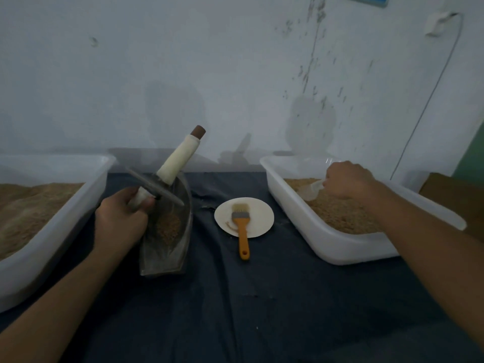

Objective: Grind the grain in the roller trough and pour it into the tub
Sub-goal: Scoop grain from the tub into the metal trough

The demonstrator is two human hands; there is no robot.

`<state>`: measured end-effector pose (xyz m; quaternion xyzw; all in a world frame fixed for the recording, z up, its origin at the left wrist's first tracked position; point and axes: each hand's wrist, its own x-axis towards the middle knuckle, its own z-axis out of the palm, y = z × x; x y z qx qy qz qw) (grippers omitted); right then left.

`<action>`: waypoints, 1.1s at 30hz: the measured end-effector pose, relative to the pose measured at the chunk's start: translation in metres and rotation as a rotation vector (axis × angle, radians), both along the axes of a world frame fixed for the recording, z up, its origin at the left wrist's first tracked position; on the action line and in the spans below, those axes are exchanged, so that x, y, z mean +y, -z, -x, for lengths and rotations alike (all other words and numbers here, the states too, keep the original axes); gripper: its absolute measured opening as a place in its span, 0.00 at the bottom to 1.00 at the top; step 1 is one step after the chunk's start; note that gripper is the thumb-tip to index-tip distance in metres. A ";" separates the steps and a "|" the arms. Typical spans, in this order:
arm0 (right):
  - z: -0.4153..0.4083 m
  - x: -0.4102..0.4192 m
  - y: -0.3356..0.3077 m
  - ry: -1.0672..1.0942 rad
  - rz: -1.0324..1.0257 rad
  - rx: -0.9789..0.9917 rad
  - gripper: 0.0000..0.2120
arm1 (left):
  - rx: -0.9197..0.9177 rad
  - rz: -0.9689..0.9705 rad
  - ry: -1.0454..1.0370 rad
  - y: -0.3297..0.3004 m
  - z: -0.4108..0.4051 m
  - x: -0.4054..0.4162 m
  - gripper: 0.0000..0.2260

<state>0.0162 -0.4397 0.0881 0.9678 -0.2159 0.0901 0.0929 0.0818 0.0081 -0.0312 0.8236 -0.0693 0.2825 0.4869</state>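
**Both hands busy: one on the roller, one on the scoop**

The left hand [123, 221] is closed around the near end of the roller handle [178, 159], fingers curled about it. The handle is a long round rod, wrapped in pale cloth or tape, with a bare brown tip at the far end; it stands tilted up and away from the hand. A thin dark metal disc [154, 186] sits on the rod just past the fingers, edge-on and slanted. Directly under this hand lies the roller trough [167, 247], a narrow boat-shaped vessel of dull grey metal, pointed at the far end and square at the near end. A small heap of coarse tan grain [169, 226] lies in its bottom, beside the hand.

The right hand [348, 180] is closed on the handle of a small clear plastic scoop [313, 191], whose bowl is pushed into the grain of the right tub [327, 239]. This tub is white smooth plastic, rectangular with rounded corners, filled with granular brown material.

Between the hands, on the dark blue wrinkled cloth [248, 297] that covers the counter, rests a round pale plate [258, 213]. A brush [242, 229] with light bristles, a grey ferrule and an orange plastic handle lies across it, the handle reaching over the near rim.

Outside the left hand stands a second white tub [52, 231], heaped with finer sandy meal.
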 end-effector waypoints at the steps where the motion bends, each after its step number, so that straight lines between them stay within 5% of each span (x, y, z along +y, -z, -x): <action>1: -0.006 0.001 0.002 -0.022 -0.037 0.004 0.10 | -0.001 -0.001 0.000 0.000 0.000 0.000 0.08; 33: 0.037 -0.025 0.017 -0.232 -0.535 -0.385 0.09 | 0.003 -0.008 0.026 0.000 0.003 0.001 0.10</action>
